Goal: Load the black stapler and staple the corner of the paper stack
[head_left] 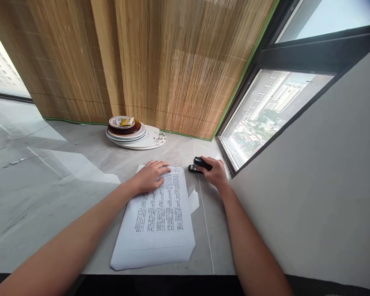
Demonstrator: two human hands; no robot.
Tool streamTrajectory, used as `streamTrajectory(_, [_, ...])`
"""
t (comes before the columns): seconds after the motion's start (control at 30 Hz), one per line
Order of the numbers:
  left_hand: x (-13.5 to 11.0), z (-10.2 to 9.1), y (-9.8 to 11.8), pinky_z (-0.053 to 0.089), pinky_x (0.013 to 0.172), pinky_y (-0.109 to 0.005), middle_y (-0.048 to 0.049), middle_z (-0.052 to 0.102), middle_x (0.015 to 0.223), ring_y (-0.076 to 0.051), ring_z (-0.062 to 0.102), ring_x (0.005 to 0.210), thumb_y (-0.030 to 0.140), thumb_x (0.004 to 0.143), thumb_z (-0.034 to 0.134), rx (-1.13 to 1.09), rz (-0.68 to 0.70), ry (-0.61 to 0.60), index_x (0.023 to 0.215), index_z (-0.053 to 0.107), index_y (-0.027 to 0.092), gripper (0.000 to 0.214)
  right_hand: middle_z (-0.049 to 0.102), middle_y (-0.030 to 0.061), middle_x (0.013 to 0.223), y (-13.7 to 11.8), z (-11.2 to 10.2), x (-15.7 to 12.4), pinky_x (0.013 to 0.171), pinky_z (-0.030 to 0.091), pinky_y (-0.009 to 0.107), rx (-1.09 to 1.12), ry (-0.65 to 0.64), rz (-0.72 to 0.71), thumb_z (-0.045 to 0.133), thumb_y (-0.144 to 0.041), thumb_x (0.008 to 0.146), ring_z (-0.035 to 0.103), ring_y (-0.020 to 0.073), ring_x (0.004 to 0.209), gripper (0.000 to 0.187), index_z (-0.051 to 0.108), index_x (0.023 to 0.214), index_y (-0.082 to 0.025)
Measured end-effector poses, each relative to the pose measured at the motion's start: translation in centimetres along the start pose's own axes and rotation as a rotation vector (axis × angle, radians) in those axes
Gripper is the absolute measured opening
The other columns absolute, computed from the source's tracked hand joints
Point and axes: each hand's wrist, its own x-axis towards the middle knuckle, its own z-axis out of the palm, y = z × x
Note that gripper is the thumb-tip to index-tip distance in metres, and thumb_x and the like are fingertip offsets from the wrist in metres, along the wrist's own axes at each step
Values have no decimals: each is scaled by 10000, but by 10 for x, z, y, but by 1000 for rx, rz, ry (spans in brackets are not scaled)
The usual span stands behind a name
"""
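- Left hand (pixel 152 176): fingers slightly spread over far end of white rectangular printed paper stack (pixel 160 242) on grey stone-look surface (pixel 64 193); likely pins sheets against sliding.
- Right hand (pixel 216 170): curled around black oblong stapler (pixel 202 163), just right of stack; rear grip likely leaves nose free.

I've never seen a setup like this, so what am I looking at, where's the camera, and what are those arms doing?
There's no machine here, just a person's two bare hands. The single picture comes from a camera worn on that person's head, looking forward and down, so the arms enter from the bottom. The left hand lies on printed paper. Beside it, the right hand holds a black stapler, which is clear of the paper. Both are on a grey surface. Farther back, stacked plates sit before a slatted blind, with a window to the right.
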Motion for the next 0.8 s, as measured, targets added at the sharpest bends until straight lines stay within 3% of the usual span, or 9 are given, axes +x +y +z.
streamTrajectory(0.1, [1, 4, 4, 315, 1230, -531, -57, 528, 1562, -311, 494, 1426, 122, 875, 578, -23, 43, -32, 1350, 664, 299, 514, 755, 13, 948, -4, 4, -1, 921, 475, 402, 36, -111, -63, 731, -289, 892, 706, 230, 851, 263, 743, 1154, -283])
streamTrajectory(0.3, [1, 13, 9, 177, 1280, -556, 76, 386, 1660, -261, 392, 1520, 111, 960, 484, -63, 101, -122, 1477, 523, 499, 647, 743, 10, 972, -14, 4, -2, 954, 461, 440, 54, -204, -132, 708, -279, 923, 698, 237, 886, 281, 716, 1202, -309])
streamTrajectory(0.57, [-1, 11, 14, 122, 1281, -590, 79, 395, 1653, -285, 374, 1529, 123, 928, 521, -65, 94, -143, 1505, 490, 500, 691, 748, 30, 1018, -28, 3, -3, 936, 448, 409, 128, -293, -167, 665, -336, 971, 692, 232, 930, 297, 700, 1260, -278])
streamTrajectory(0.7, [-1, 11, 15, 191, 1277, -563, 81, 455, 1617, -284, 432, 1497, 173, 949, 558, -131, 117, -73, 1443, 558, 515, 601, 746, 34, 1051, -33, 9, -2, 903, 428, 389, 119, -286, -191, 603, -279, 1010, 686, 224, 944, 364, 656, 1370, -295])
streamTrajectory(0.8, [-1, 11, 15, 158, 1278, -582, 80, 416, 1644, -285, 395, 1517, 215, 984, 525, -89, 112, -116, 1470, 520, 526, 577, 746, 40, 1111, -38, 12, -1, 921, 409, 391, 80, -303, -222, 582, -228, 1015, 681, 229, 1007, 381, 654, 1380, -312])
